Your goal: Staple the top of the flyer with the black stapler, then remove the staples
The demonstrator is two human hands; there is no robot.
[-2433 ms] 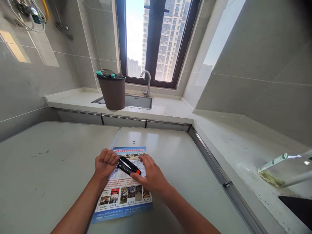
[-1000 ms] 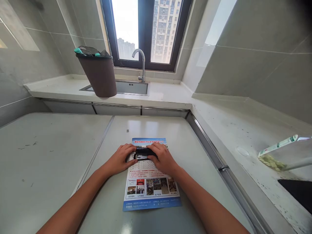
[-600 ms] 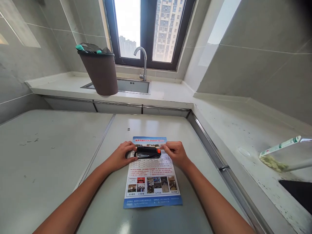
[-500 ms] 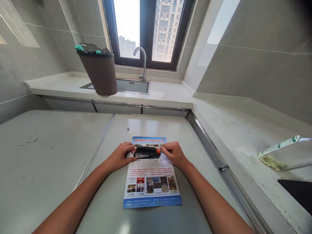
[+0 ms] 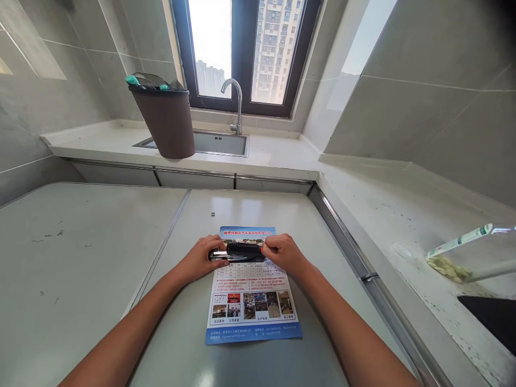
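A black stapler (image 5: 244,251) lies sideways over the upper part of a printed flyer (image 5: 253,317). My left hand (image 5: 201,252) is closed about its left end, thumb on the near side and fingers on the far side, where a shiny metal part shows. At the right end, the curled fingers of my right hand (image 5: 285,251) grip the stapler and cover most of its orange tip. The flyer is flat on the white table (image 5: 169,333). Beyond it sits a small grey strip of staples (image 5: 213,214).
Past the table, a counter holds a sink (image 5: 220,142) with a faucet (image 5: 239,105). A brown bin (image 5: 167,123) stands at the sink's left. On the right counter are a clear container with pale bits (image 5: 447,269) and a black flat object (image 5: 489,322).
More of the stapler's metal part now shows at the left end, between my left fingers. My right fingers have closed further over the orange tip.
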